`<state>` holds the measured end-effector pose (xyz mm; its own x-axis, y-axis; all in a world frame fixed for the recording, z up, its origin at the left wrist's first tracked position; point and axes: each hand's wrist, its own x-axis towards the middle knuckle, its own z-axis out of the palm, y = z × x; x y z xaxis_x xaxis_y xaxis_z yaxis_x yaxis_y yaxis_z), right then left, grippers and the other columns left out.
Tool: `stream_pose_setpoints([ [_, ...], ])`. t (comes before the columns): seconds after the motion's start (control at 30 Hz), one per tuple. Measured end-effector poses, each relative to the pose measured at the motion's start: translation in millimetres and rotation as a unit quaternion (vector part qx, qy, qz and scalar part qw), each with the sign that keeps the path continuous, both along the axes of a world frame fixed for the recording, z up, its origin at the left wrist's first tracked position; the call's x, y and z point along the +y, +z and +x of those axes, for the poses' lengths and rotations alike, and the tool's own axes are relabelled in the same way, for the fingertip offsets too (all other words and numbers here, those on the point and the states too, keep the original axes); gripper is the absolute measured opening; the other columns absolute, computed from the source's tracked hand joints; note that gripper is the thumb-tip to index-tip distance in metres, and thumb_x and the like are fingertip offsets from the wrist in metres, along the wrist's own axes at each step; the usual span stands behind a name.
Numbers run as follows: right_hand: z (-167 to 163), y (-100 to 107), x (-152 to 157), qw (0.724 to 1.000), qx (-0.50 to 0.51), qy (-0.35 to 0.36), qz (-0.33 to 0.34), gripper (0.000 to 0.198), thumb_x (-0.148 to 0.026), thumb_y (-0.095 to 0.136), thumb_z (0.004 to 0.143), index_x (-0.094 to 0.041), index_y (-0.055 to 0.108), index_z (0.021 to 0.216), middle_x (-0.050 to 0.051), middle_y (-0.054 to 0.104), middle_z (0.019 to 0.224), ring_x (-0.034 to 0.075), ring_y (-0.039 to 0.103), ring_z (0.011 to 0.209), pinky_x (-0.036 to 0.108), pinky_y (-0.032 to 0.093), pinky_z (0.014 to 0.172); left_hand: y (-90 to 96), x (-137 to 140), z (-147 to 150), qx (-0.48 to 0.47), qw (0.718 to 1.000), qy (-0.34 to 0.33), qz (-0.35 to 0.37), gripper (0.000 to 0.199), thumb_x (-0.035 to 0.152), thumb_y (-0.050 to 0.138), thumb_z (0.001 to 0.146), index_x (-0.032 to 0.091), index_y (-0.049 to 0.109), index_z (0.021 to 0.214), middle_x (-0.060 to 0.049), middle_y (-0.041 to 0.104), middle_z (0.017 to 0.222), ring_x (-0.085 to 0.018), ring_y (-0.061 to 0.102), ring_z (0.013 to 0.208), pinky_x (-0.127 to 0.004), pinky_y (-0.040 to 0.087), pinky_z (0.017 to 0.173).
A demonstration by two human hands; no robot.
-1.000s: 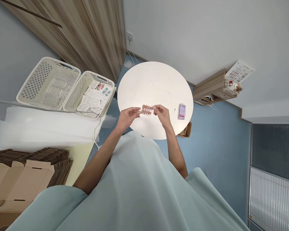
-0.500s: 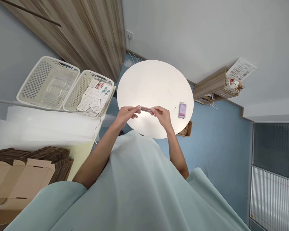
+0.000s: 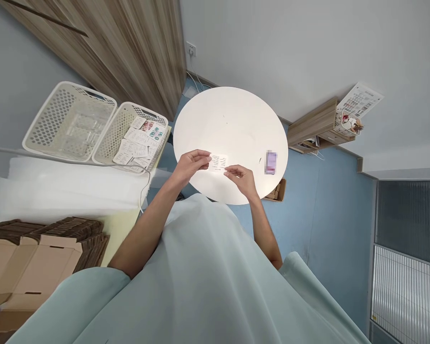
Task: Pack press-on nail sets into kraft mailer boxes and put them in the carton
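Note:
A small white printed card (image 3: 218, 163) faces up over the near half of the round white table (image 3: 229, 112). My left hand (image 3: 193, 165) pinches its left edge between thumb and fingers. At the lower right corner of the card, my right hand (image 3: 241, 177) has thumb and forefinger closed on the edge. The lines of print are too small to read. To the right on the tabletop lies a blurred purple item (image 3: 271, 162).
On the left stand two white baskets, one with clear plastic pieces (image 3: 88, 126), the other with many printed cards (image 3: 139, 141). Nearer are white sheets (image 3: 64, 188) and flattened cardboard boxes (image 3: 50, 263). A cable (image 3: 143, 191) hangs at that side. A cardboard box (image 3: 281, 191) sits below the table's right edge.
The card appeared as a narrow reddish strip between both hands; now its broad white printed face shows. My left fingers have shifted slightly upward, my right fingers slightly lower along its edge.

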<state>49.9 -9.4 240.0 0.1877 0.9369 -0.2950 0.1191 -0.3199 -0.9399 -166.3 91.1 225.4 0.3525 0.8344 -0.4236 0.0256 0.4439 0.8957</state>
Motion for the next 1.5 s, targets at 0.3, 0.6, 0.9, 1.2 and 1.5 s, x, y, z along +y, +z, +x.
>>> stream_pose_setpoints([
  [0.3,-4.4,2.6,1.5,0.999,0.041,-0.019,-0.008,0.042,-0.062,0.086,0.082,-0.025,0.083,0.101,0.005,0.082,0.097,0.023,0.076,0.095,0.04,0.061,0.095,-6.9,-10.5,-2.8,0.025,0.998,-0.044,0.03,0.064,0.074,0.08,0.084,0.022,0.082,0.121,-0.012,0.081,0.116,-0.027,0.079,0.095,-0.045,0.064,0.098],
  [0.6,-5.8,-19.5,27.1,0.998,-0.032,-0.061,-0.011,0.043,-0.066,0.074,0.091,-0.022,0.077,0.095,0.004,0.075,0.084,0.02,0.07,0.083,0.037,0.059,0.085,-25.9,-25.0,-8.2,0.079,0.994,-0.066,0.031,0.062,0.082,0.079,0.078,0.02,0.078,0.089,-0.013,0.082,0.092,-0.028,0.078,0.085,-0.043,0.063,0.085],
  [0.9,-37.0,-44.4,32.7,0.953,-0.252,0.161,0.058,0.076,-0.039,0.088,0.089,-0.033,0.057,0.159,0.009,0.053,0.168,0.033,0.046,0.156,0.052,0.044,0.127,-56.7,-34.6,-30.7,0.102,0.994,-0.022,-0.026,0.063,0.083,0.081,0.074,0.022,0.078,0.087,-0.012,0.082,0.089,-0.027,0.075,0.081,-0.043,0.063,0.085],
  [1.2,-69.2,-105.3,45.7,0.909,-0.304,0.282,0.042,0.084,-0.029,0.074,0.098,-0.028,0.036,0.173,0.014,0.065,0.154,0.037,0.058,0.144,0.057,0.047,0.123,-86.5,-42.8,-60.5,0.14,0.986,0.004,-0.09,0.05,0.068,0.081,0.082,0.02,0.08,0.097,-0.012,0.084,0.099,-0.027,0.078,0.084,-0.041,0.063,0.087],
  [1.5,-87.1,-163.1,60.6,0.885,-0.366,0.285,0.019,0.081,-0.022,0.077,0.094,-0.023,0.044,0.167,0.017,0.046,0.172,0.035,0.04,0.163,0.059,0.04,0.132,-112.3,-59.7,-110.0,0.199,0.968,0.065,-0.139,0.039,0.046,0.075,0.091,0.02,0.078,0.12,-0.011,0.083,0.117,-0.026,0.08,0.093,-0.04,0.063,0.094],
])
